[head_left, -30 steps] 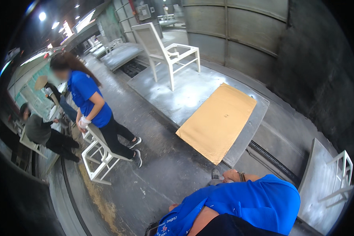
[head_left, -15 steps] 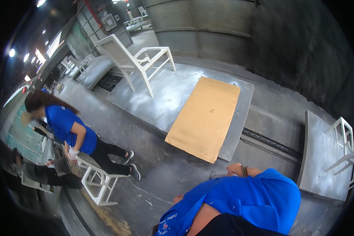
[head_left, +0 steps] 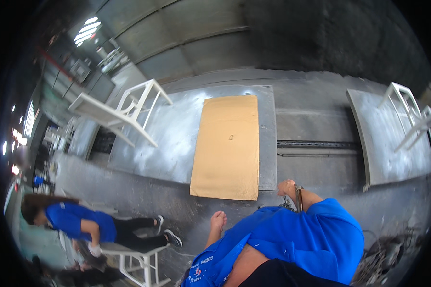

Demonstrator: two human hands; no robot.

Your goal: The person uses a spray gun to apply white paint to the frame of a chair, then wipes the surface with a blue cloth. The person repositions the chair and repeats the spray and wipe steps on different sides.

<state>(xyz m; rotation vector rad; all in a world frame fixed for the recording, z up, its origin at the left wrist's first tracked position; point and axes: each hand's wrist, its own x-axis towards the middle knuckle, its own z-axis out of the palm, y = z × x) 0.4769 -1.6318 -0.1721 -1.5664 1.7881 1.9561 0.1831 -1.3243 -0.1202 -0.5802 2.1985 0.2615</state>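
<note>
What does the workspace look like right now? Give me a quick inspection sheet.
Surface: grey metal platform on a dusty concrete floor.
Job's things: flat tan cardboard sheet lying on the platform; nearest the hands.
Clutter: white chair frame tipped on the platform; another white frame at right.
Hands: left hand and right hand both empty, touching nothing.
Cables: dark tangle at lower right, unclear.
Surroundings: co-worker in blue shirt bent over a white stool frame.
</note>
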